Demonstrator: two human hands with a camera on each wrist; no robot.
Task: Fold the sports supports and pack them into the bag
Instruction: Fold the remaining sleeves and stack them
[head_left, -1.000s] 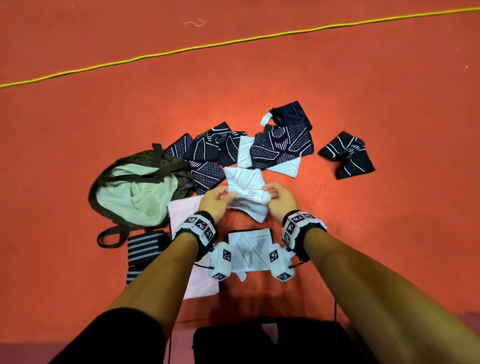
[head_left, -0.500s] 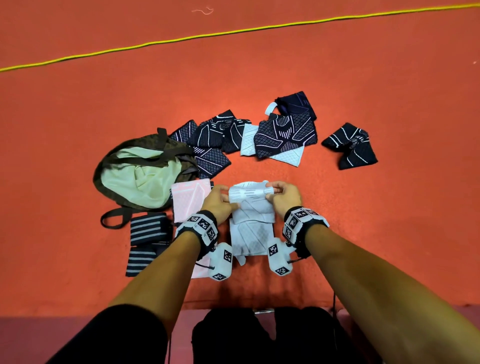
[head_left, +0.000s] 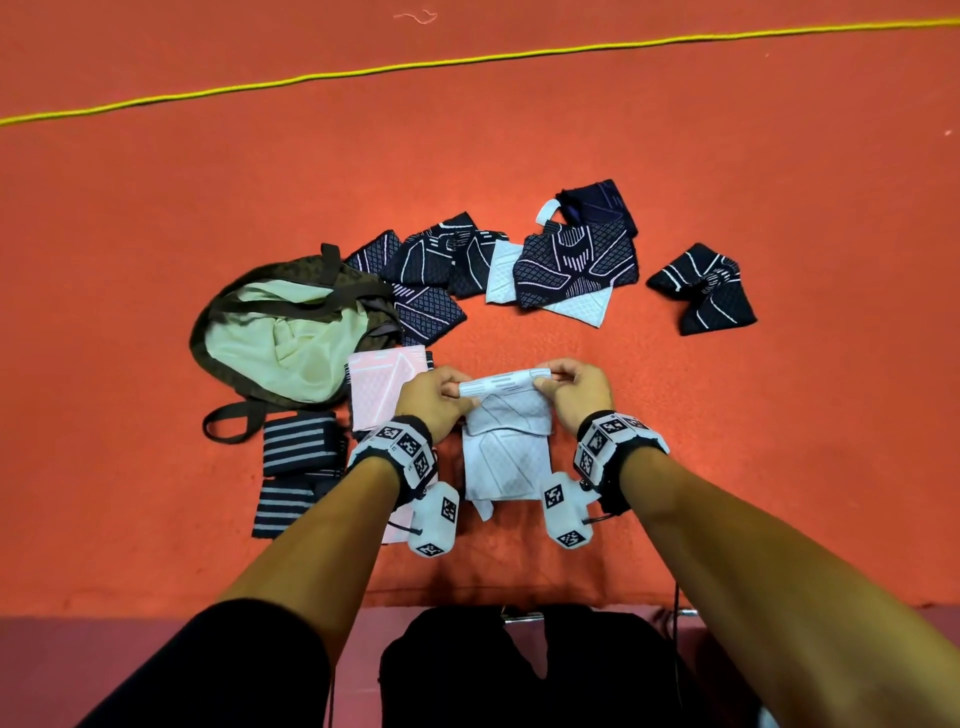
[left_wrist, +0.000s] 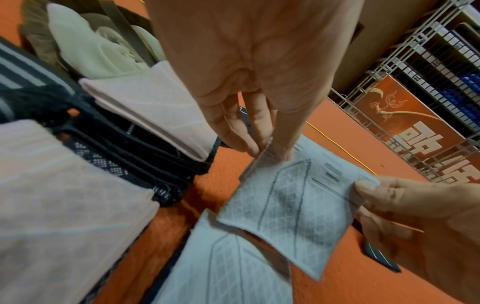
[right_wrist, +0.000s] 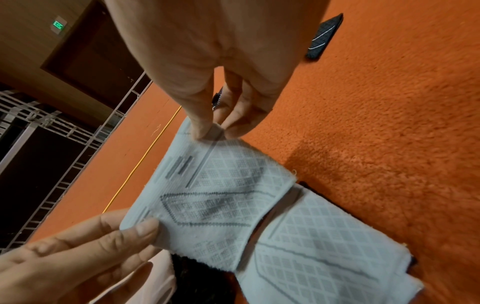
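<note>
A white patterned support (head_left: 511, 402) (left_wrist: 291, 201) (right_wrist: 218, 195) hangs between my two hands, folded over. My left hand (head_left: 441, 392) (left_wrist: 262, 148) pinches its left top corner and my right hand (head_left: 563, 387) (right_wrist: 215, 129) pinches the right top corner. Its lower edge hangs just over another folded white support (head_left: 506, 467) (left_wrist: 228, 267) (right_wrist: 324, 257) lying on the orange carpet. The brown bag (head_left: 234, 306) with a pale green lining (left_wrist: 91, 51) lies open at the left.
A folded pink support (head_left: 379, 384) and striped dark wraps (head_left: 298, 447) lie left of my hands. Several dark patterned supports (head_left: 571, 260) are spread behind, with one (head_left: 706, 291) apart at the right. A yellow cord (head_left: 467, 57) crosses the far carpet. Wire racks (left_wrist: 415, 102) stand beyond it.
The hands lifted the white support off the carpet, drew it toward me and folded it, and it now hangs over the other folded white support.
</note>
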